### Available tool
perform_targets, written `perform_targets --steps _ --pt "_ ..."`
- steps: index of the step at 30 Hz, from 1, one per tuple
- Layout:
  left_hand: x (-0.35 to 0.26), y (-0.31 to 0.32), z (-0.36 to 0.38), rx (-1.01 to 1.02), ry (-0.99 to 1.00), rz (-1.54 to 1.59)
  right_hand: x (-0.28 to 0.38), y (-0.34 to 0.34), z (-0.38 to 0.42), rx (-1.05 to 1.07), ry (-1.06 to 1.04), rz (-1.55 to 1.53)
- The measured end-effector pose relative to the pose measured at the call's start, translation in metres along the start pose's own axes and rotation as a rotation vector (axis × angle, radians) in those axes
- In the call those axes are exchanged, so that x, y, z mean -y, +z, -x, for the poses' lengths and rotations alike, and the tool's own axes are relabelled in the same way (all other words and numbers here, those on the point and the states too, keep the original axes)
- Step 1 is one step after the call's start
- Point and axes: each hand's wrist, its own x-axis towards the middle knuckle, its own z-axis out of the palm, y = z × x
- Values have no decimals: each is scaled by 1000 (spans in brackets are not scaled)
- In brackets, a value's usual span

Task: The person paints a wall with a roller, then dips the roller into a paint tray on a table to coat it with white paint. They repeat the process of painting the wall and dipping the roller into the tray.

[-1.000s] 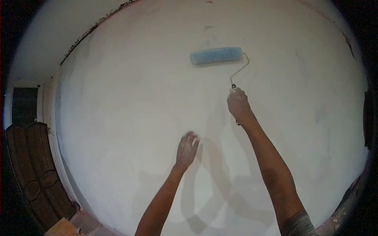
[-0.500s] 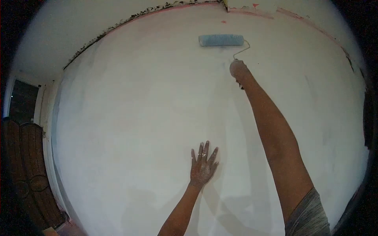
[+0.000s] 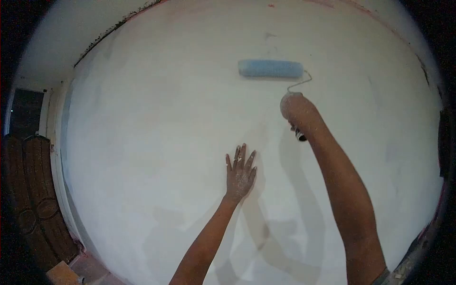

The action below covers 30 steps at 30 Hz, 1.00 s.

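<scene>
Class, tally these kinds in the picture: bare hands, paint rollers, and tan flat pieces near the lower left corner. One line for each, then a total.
Bare hands: 2 (left hand, right hand)
Paint rollers: 1 (blue roller)
Tan flat pieces: 1 (tan piece)
Total: 4

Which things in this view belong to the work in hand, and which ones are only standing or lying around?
In the work:
- blue roller, held by the right hand
- pale wall, with the left hand spread open before it

Only around:
- brown panelled door
- tan flat piece, low at left
</scene>
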Motion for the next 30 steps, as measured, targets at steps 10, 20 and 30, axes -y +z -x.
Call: perform_targets --steps 10,20,30 --pt "7 18 12 -32 29 -32 -14 15 -62 -95 123 -178" --pt "25 -7 2 38 149 13 -121 35 -205 -408 -13 36" --pt "7 -8 -2 -21 18 34 -73 59 3 -260 -255 633"
